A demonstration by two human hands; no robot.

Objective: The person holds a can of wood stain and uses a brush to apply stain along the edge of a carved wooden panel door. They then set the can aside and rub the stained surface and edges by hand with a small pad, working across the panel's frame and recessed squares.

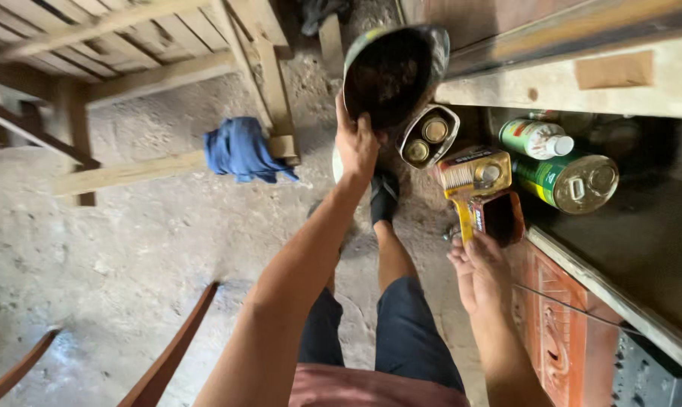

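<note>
Head view: left hand (356, 143) clamped on the lower rim of a dark bucket (393, 71), tilted with its mouth toward the camera, brown residue inside. Right hand (478, 267) below a yellow-handled paintbrush (461, 188), fingers (461, 260) loosely curled near the handle end; whether gripping or only touching, cannot tell. Just right of the brush, a small dark open can (500, 217); above the brush, a rectangular tin can (430, 136). Farther right of the brush, a green round can (570, 181). Best to keep the bucket steady, firm on the rim, away from the open can, and take the brush fully by the handle.
</note>
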